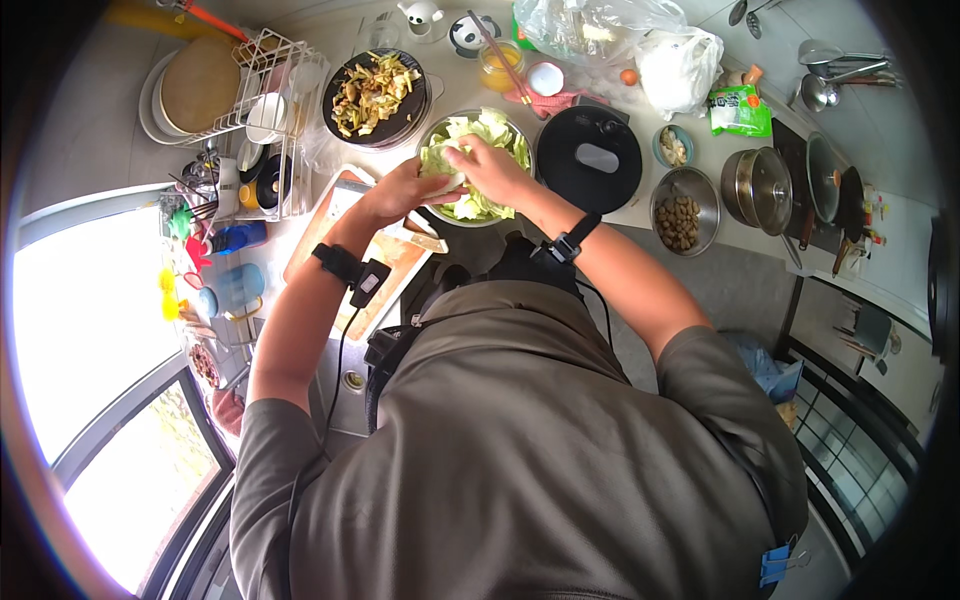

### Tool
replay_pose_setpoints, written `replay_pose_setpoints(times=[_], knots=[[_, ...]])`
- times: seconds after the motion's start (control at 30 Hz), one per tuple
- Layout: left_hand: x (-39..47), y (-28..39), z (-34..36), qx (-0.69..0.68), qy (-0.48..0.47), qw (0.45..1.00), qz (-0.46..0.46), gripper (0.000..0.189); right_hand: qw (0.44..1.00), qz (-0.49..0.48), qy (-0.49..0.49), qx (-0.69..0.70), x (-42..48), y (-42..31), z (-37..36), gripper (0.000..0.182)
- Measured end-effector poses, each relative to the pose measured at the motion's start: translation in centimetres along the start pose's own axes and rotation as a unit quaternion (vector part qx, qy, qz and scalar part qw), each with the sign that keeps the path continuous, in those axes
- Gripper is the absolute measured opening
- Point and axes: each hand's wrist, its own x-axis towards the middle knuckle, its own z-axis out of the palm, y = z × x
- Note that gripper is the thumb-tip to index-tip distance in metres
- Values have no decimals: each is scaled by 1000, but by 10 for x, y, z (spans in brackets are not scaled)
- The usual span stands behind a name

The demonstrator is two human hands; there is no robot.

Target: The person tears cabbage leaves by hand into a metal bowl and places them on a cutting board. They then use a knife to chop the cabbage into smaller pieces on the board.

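My left hand (pixel 397 193) and my right hand (pixel 491 171) are both on one pale green cabbage piece (pixel 433 160), with the fingers curled about it. Below them stands a round bowl (pixel 487 223) heaped with torn cabbage leaves (pixel 491 131). My hands hide part of the bowl and the lower part of the held piece. Left of the bowl, under my left forearm, a wooden cutting board (pixel 304 244) lies near the counter's edge. A cleaver (pixel 346 193) rests on it, partly covered by my arm.
A black round appliance (pixel 589 180) stands right of the bowl. A dark plate of cooked food (pixel 375 97) is at the back left, near a white dish rack (pixel 281 56). At right are a metal bowl of small brown pieces (pixel 679 223) and a lidded pot (pixel 769 187).
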Motion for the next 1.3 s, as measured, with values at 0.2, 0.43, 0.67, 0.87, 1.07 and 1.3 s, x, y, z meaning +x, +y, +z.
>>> replay_pose_setpoints(times=[0.2,0.43,0.67,0.87,1.07,1.3], knots=[[9,17,9,104,45,991,-67,39,998,-2,57,-26,15,-4,-2,64],[3,30,16,180,18,982,-51,45,996,-60,26,60,16,-21,-14,60],[15,22,25,507,155,831,167,41,869,183,-2,459,16,-19,-9,32],[28,-9,12,475,233,834,156,31,784,265,87,555,20,17,8,32],[11,0,-16,192,204,955,94,32,936,201,75,279,9,34,-27,36],[18,-19,-12,32,137,988,58,57,951,-108,98,-274,-8,21,-14,52]])
